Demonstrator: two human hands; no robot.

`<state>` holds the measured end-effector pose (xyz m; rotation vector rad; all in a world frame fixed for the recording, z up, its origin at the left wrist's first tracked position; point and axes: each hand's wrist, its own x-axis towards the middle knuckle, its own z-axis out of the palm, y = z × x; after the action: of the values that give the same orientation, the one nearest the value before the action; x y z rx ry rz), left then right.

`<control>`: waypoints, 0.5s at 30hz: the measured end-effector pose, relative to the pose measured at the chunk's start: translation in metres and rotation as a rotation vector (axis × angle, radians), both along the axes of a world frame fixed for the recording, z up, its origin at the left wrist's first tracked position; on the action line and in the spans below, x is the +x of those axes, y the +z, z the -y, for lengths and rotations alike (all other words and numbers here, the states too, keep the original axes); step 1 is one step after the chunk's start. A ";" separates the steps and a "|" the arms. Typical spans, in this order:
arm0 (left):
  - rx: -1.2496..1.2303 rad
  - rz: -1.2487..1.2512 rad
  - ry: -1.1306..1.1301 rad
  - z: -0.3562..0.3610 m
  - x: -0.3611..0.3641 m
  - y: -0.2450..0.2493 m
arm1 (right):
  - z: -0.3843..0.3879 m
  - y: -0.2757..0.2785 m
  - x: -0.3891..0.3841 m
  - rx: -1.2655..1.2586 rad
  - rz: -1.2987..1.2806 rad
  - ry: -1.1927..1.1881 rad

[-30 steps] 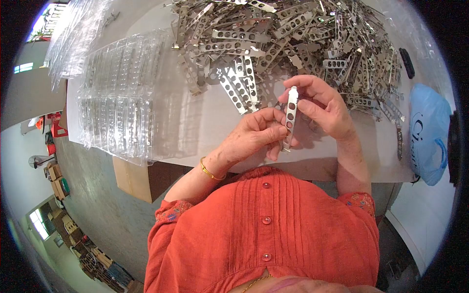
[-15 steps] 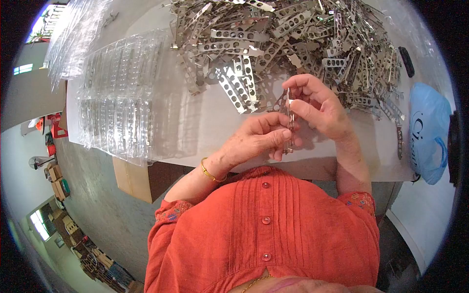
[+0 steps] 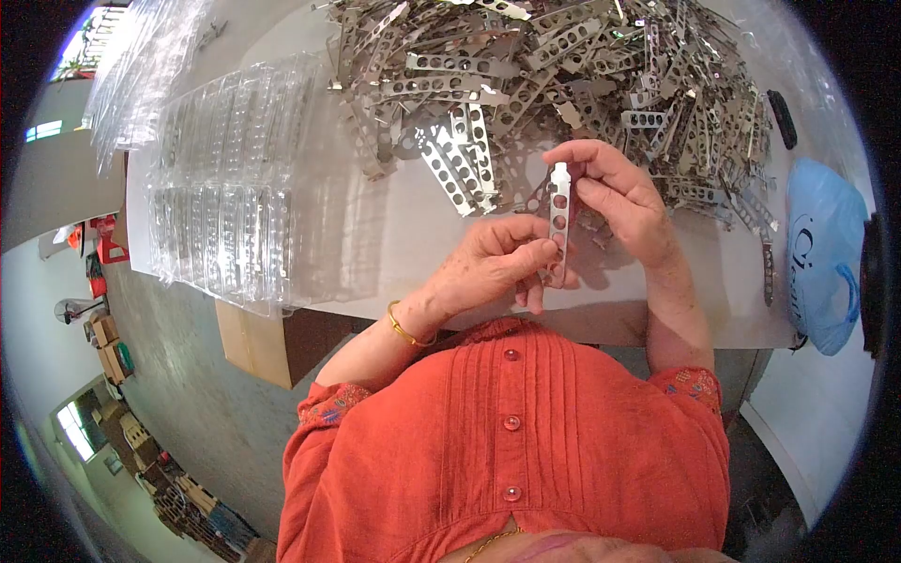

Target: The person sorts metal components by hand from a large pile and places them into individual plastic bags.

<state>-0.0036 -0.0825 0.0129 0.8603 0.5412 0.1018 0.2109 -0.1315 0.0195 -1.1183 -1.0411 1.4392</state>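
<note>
Left hand (image 3: 483, 263) pinched closed on perforated bracket (image 3: 560, 205), right hand (image 3: 624, 202) half-open near its tip, blue bag (image 3: 818, 272), 3 o'clock, lettering starting "Cle".

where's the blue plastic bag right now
In the head view, the blue plastic bag is at the far right, beside the white table's right end, below and right of the small black object.

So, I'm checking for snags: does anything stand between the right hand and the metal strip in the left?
Nothing visible does: the right hand has thumb and index finger close to the upper end of the metal strip, while the left hand pinches it lower down.
</note>
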 end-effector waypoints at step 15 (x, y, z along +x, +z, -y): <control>0.015 -0.044 0.005 -0.001 0.002 0.005 | 0.001 0.001 -0.001 0.017 0.045 0.052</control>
<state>-0.0014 -0.0815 0.0174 0.8771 0.5839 0.0916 0.2095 -0.1323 0.0205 -1.1230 -1.1192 1.4492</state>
